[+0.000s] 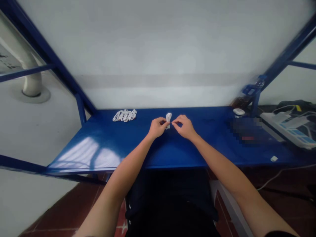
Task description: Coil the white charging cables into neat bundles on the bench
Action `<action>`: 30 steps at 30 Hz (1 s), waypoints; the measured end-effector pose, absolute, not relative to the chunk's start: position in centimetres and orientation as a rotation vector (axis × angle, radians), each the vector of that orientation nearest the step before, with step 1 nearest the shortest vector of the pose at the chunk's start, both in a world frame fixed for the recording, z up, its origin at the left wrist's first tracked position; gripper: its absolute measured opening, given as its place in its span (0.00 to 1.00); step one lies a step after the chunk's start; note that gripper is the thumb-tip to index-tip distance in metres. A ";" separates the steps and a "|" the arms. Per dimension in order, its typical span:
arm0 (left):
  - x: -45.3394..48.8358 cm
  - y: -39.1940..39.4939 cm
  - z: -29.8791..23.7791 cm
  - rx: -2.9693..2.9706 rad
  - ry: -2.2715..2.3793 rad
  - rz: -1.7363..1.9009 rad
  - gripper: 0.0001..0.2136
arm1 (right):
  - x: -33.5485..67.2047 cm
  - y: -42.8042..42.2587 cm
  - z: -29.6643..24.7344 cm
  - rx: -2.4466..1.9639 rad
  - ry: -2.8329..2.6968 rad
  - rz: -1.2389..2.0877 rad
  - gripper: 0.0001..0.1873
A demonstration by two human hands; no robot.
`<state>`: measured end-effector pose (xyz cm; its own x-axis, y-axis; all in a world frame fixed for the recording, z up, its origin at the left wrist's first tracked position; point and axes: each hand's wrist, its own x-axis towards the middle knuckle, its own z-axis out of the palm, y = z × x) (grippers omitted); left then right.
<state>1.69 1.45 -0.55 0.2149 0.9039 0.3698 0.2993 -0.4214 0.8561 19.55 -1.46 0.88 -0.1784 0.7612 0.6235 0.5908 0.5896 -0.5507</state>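
My left hand [158, 127] pinches a small bundle of white cable [168, 117] between thumb and fingers, above the middle of the blue tabletop. The folded loops stick up past the fingers, and the lower end of the bundle shows beneath the thumb. Just right of the bundle is my right hand [183, 125], its thumb and forefinger pressed together. Whatever those fingertips hold, if anything, is too small to make out. Several similar coiled white cables [124, 115] lie in a row at the back left of the table.
The blue table [138, 151] backs onto a pale wall, with blue frame posts at both sides. On the right are a white case [238, 112], a bottle [260, 81], a blurred-out dark area, a power strip [293, 130] with cords, and a small white block [274, 158] near the front edge.
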 end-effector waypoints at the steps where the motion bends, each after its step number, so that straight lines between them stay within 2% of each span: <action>1: 1.8 1.4 -0.6 1.782 1.096 1.210 0.11 | 19.4 -1.5 0.8 -1.097 -1.872 0.213 0.08; 6: 1.8 1.5 -0.2 1.466 0.954 1.219 0.13 | 19.1 -1.4 0.6 -1.149 -1.787 0.242 0.09; 11: 1.5 1.2 0.3 1.277 0.748 0.996 0.14 | 19.5 -1.0 0.6 -1.180 -1.649 0.433 0.09; 16: 1.8 0.7 0.4 1.095 0.615 0.924 0.13 | 19.5 -0.9 0.4 -1.163 -1.647 0.502 0.08; 24: 1.6 0.6 0.4 1.051 0.628 0.807 0.11 | 19.5 -0.8 0.4 -1.163 -1.601 0.506 0.09; 30: 1.0 0.0 1.2 1.114 0.554 0.618 0.15 | 20.0 -0.2 0.4 -1.193 -1.563 0.533 0.10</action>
<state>1.05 -0.02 1.18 0.7075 0.6997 -0.0995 -0.1761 0.3108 0.9340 20.05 -0.22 0.39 0.0475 0.8849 0.4633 0.4173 0.4038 -0.8141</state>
